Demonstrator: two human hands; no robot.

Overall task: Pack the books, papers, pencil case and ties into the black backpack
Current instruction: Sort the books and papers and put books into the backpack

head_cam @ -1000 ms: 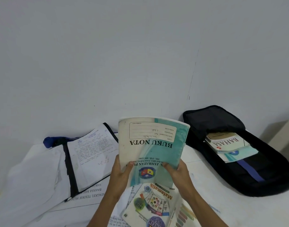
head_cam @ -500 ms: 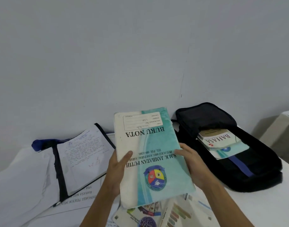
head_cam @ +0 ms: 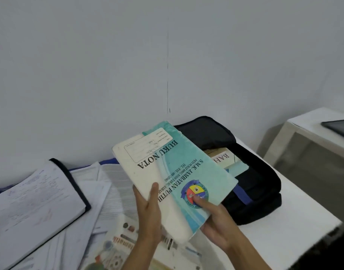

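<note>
Both hands (head_cam: 149,213) now carry the teal notebook (head_cam: 173,172) rightward, tilted, its far corner overlapping the open black backpack (head_cam: 253,172).

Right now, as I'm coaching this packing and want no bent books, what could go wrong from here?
The BUKU NOTA notebook is pinched only at its near end by the left hand and right hand, so it may sag or slip. Its far corner could catch the BAHASA book already in the black backpack. The backpack lies near the table edge; a push might shift it.
</note>
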